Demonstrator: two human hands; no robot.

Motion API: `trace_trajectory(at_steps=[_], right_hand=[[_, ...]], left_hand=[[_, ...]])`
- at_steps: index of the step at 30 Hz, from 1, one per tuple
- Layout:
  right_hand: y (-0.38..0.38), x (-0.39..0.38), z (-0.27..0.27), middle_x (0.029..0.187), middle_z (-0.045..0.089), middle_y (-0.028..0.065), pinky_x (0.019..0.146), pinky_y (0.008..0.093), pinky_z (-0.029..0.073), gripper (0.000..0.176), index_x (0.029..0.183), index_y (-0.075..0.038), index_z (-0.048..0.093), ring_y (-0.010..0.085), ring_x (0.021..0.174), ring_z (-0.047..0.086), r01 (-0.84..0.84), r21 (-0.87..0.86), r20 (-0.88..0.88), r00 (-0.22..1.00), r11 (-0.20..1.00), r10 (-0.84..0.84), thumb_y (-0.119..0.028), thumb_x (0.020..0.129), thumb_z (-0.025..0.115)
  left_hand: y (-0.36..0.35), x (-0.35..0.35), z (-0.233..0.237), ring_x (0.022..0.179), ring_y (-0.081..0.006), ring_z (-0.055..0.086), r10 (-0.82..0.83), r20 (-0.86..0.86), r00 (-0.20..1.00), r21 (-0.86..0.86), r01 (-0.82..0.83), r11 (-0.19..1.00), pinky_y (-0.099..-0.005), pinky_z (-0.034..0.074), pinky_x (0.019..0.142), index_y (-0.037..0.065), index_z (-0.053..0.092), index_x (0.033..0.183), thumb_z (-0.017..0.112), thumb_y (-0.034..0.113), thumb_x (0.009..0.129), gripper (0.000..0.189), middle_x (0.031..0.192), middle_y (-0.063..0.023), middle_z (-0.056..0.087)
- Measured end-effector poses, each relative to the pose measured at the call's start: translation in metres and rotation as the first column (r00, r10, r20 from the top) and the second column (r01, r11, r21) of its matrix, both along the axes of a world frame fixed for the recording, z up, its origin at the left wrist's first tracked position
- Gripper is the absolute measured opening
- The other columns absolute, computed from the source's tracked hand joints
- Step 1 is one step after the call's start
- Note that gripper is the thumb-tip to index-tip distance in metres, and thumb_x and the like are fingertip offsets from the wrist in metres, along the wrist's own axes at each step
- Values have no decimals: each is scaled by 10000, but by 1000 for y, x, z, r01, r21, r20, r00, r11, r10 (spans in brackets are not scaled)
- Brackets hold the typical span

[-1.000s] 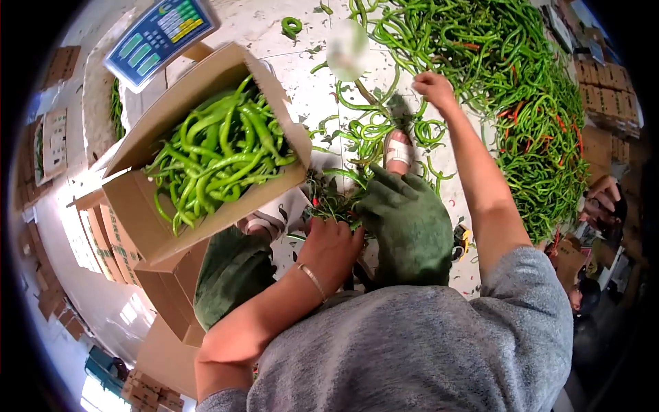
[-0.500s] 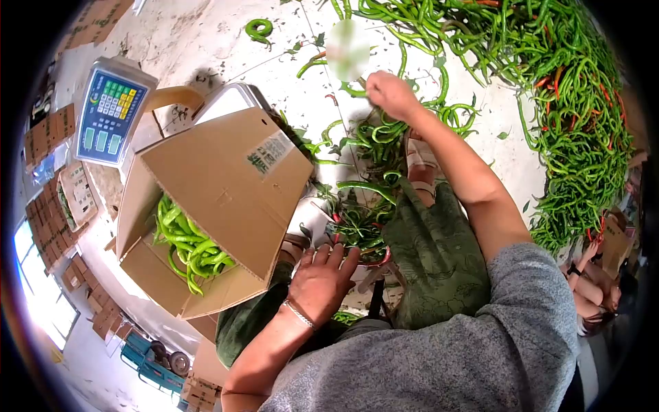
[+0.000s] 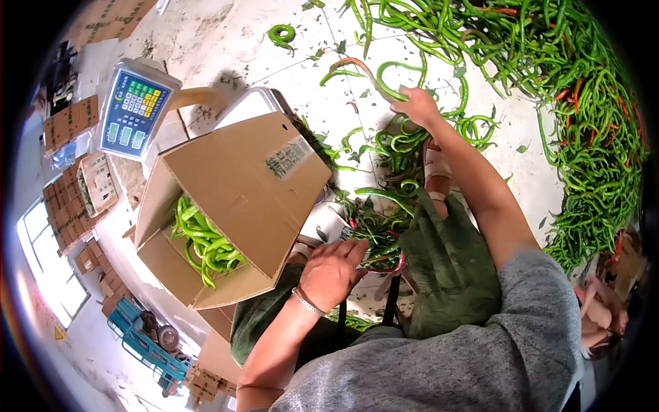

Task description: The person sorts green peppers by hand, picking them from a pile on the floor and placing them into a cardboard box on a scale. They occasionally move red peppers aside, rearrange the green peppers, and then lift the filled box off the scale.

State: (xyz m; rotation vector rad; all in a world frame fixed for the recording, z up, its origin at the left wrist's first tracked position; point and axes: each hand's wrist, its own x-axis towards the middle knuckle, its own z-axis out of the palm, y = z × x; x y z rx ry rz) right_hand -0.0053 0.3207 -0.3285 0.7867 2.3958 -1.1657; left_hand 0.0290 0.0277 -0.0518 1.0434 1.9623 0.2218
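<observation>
My right hand (image 3: pixel 417 108) reaches forward over the floor, its fingers closed on long chili peppers. A reddish one (image 3: pixel 362 66) and a curled green one (image 3: pixel 392 71) stick out of the grip. Below it, a heap of curly green chili peppers (image 3: pixel 401 141) lies by my foot. My left hand (image 3: pixel 331 273) rests by my knee with its fingers stretched out, beside a pink-rimmed container (image 3: pixel 400 264) of green chilies and leaves. A thin green chili (image 3: pixel 381 259) lies by its fingertips. Left of this hand stands an open cardboard box (image 3: pixel 240 199) partly filled with green chilies (image 3: pixel 206 240).
A digital scale display (image 3: pixel 135 110) stands behind the box, whose far side covers part of the scale's platform (image 3: pixel 250 106). A large pile of chilies (image 3: pixel 590 137) spreads along the right. Another person (image 3: pixel 600 309) sits at the right edge. Stacked cartons (image 3: pixel 72 206) and a blue cart (image 3: pixel 141 343) are at left.
My right hand has picked up chili peppers, now lifted off the floor in its grip. My left hand stays near the knee. The whole view has shifted slightly.
</observation>
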Motion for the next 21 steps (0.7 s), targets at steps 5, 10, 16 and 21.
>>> trace_trajectory(at_steps=[5,10,16,21], right_hand=[[7,32,73,742,626,106,663,326,469,400,963,-27,685,193,693,586,28,-233,-93,994,972,-51,-348,726,714],[-1,74,192,745,607,82,658,304,435,303,891,-8,672,179,670,550,17,-365,-248,962,931,-115,-255,727,736],[-10,113,321,695,577,69,584,286,412,248,876,12,670,158,615,534,-225,-157,-539,835,962,107,-139,695,745],[-34,144,396,665,571,78,543,310,419,215,862,-10,679,202,589,562,-340,95,-656,685,936,316,-95,677,750]], left_hand=[[10,-6,15,903,-298,626,274,130,953,155,-293,944,-357,497,788,65,572,1174,652,159,811,384,1018,-137,634],[7,-6,46,917,-171,624,643,314,698,388,-713,584,-294,494,812,1,593,1112,591,78,880,244,988,-92,652],[10,8,110,931,-141,577,649,548,527,660,-750,52,-277,477,842,62,334,1366,650,55,832,621,1218,-128,506],[-1,33,176,797,-95,568,678,488,550,764,-645,-26,-222,466,727,37,512,1192,660,58,836,386,989,-61,587]])
